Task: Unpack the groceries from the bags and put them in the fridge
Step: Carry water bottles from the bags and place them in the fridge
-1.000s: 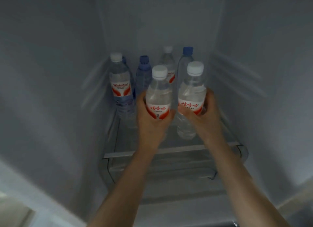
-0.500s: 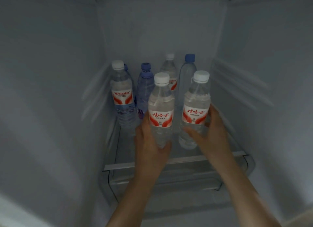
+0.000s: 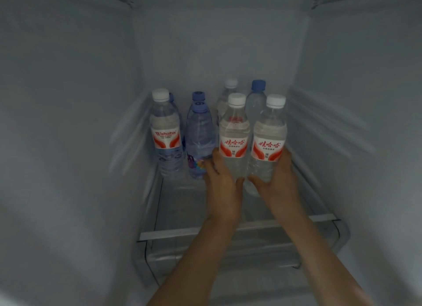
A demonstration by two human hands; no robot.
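Fridge compartment (image 3: 68,146): pale grey walls fill the view, ribbed shelf rails on both sides.
Glass shelf (image 3: 194,232): clear, with a pale front strip, running from 8 o'clock to 4 o'clock across the lower middle; all standing bottles rest toward its back.
Left hand (image 3: 222,182): wrapped around the lower body of the left held bottle, thumb toward 3 o'clock, fingers hidden behind it.
Right hand (image 3: 277,180): wrapped around the lower body of the right held bottle, thumb toward 9 o'clock, almost meeting the left thumb.
Left held bottle (image 3: 233,143): upright, white cap, red-and-white label, at the centre, just beside its twin.
Right held bottle (image 3: 269,143): upright, same make, at 3 o'clock of the first; whether either base touches the shelf, I cannot tell.
Wahaha bottle (image 3: 165,136): white cap, standing at 9 o'clock by the left wall.
Blue-tinted bottle (image 3: 199,139): blue cap, between the Wahaha bottle and the left hand.
Blue-capped clear bottle (image 3: 257,100): at 12 o'clock, behind the held pair.
White-capped rear bottle (image 3: 225,95): at 12 o'clock, mostly hidden.
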